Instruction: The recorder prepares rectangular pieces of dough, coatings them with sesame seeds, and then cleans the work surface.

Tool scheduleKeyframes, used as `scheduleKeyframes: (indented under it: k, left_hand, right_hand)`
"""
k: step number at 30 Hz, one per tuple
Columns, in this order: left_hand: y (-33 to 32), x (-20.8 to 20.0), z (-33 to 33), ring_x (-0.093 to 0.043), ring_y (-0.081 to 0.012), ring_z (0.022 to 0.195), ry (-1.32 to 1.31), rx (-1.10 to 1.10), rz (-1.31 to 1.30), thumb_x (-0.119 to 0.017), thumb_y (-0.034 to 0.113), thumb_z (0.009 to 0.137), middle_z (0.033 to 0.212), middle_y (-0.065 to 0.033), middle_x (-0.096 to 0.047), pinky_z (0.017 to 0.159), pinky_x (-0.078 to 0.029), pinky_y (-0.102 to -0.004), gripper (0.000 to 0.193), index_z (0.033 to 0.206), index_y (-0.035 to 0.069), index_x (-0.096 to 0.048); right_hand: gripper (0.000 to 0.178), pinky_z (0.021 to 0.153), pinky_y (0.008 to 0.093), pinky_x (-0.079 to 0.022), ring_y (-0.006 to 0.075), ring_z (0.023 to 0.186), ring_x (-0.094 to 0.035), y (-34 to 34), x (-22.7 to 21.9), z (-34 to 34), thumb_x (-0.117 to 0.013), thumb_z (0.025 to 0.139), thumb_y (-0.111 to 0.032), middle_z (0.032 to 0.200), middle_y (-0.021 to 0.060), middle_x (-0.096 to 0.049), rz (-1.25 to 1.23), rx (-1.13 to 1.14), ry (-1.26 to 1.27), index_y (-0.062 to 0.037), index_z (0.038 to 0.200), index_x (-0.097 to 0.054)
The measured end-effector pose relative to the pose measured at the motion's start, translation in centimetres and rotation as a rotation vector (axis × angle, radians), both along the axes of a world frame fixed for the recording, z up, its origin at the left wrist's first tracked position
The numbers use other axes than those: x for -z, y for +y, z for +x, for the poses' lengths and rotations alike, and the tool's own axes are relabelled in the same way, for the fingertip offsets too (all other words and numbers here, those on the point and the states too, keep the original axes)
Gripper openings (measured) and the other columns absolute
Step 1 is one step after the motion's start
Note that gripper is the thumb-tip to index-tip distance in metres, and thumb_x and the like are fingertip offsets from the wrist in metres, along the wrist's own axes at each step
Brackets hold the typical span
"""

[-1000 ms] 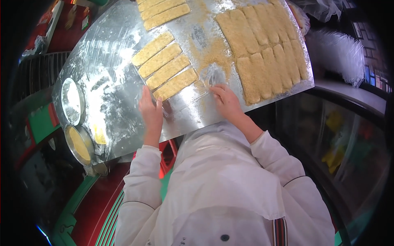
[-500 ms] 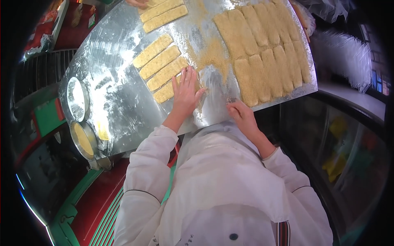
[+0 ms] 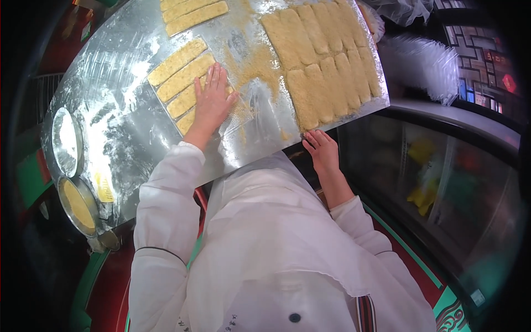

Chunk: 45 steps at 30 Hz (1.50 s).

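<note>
My left hand (image 3: 213, 99) lies flat with fingers stretched over the right ends of several dough strips (image 3: 180, 61), pale yellow and speckled, set side by side on the metal table. Its palm hides part of the lower strips. My right hand (image 3: 322, 150) is at the table's near edge, fingers slightly bent and apart, holding nothing that I can see. Its fingertips are close to the near corner of a block of crumb-coated strips (image 3: 326, 88), laid in two rows. Whether they touch it I cannot tell.
The metal table (image 3: 260, 133) carries scattered crumbs (image 3: 257, 69) between the groups. More strips (image 3: 196, 16) lie at the far side. A metal bowl of white powder (image 3: 66, 141) and a bowl of yellow crumbs (image 3: 77, 205) stand at the left edge. A glass-fronted cabinet (image 3: 442, 171) is at right.
The whole view has shifted, so the table appears farther left. My left hand has slid farther up the strips. My right hand has moved toward the coated block, its curled fingers now loosened.
</note>
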<state>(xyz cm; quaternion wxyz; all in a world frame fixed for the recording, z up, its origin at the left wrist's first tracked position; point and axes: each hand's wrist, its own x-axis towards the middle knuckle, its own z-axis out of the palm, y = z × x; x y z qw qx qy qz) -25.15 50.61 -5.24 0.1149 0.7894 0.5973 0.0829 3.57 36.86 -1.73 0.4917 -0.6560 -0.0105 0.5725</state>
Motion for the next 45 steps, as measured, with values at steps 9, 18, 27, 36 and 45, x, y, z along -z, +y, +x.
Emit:
scheduleKeyframes:
  k: [9, 18, 27, 36, 45]
  left_hand:
    - [-4.1, -2.8, -6.7, -0.023, -0.0293, 0.143, -0.339, -0.123, 0.051, -0.054, 0.023, 0.092, 0.153, -0.0129, -0.028, 0.115, -0.012, -0.0508, 0.056, 0.142, 0.005, -0.037]
    - [-11.9, -3.1, -14.0, -0.045, -0.0321, 0.126, -0.601, -0.373, 0.033, -0.053, 0.007, 0.088, 0.140, -0.0155, -0.045, 0.105, -0.035, -0.0399, 0.042, 0.130, 0.002, -0.051]
    - [-13.9, -1.1, -11.8, -0.060, -0.0171, 0.080, -0.854, -0.607, -0.272, -0.061, 0.005, 0.085, 0.106, -0.0096, -0.060, 0.075, -0.050, -0.0298, 0.046, 0.130, 0.004, -0.052]
    - [-14.5, -1.2, -9.9, -0.059, -0.0156, 0.077, -0.822, -0.696, -0.260, -0.061, 0.004, 0.084, 0.101, -0.0086, -0.058, 0.073, -0.049, -0.0286, 0.045, 0.128, 0.002, -0.053]
    - [-14.1, -1.3, -8.6, -0.057, -0.0160, 0.077, -0.785, -0.734, -0.220, -0.062, -0.002, 0.082, 0.096, -0.0084, -0.056, 0.074, -0.049, -0.0282, 0.045, 0.126, 0.002, -0.055]
  right_hand:
    - [0.024, 0.051, 0.0306, -0.048, 0.0159, 0.061, -0.055, 3.8, 3.2, -1.0, -0.068, 0.088, -0.025, 0.075, 0.0051, -0.056, -0.327, 0.111, -0.243, -0.0048, 0.084, -0.056]
    - [0.018, 0.056, 0.0327, -0.058, 0.0167, 0.064, -0.054, 8.6, -1.9, -2.7, -0.061, 0.086, -0.008, 0.088, 0.0087, -0.051, 0.167, -0.110, -0.722, -0.0001, 0.095, -0.048]
    - [0.017, 0.064, 0.0278, -0.057, 0.0142, 0.069, -0.062, 13.8, -14.7, -8.2, -0.055, 0.090, -0.004, 0.087, 0.0087, -0.060, 0.307, -0.982, -1.080, 0.0031, 0.105, -0.051]
    - [0.023, 0.069, 0.0281, -0.058, 0.0141, 0.084, -0.063, 10.7, -6.2, -13.1, -0.054, 0.094, -0.011, 0.098, 0.0078, -0.062, 0.349, -1.055, -0.111, 0.0016, 0.112, -0.055]
    - [0.026, 0.073, 0.0282, -0.056, 0.0143, 0.091, -0.061, 11.2, 1.3, -12.5, -0.056, 0.092, -0.008, 0.103, 0.0087, -0.061, 0.152, -1.155, -0.146, 0.0001, 0.116, -0.053]
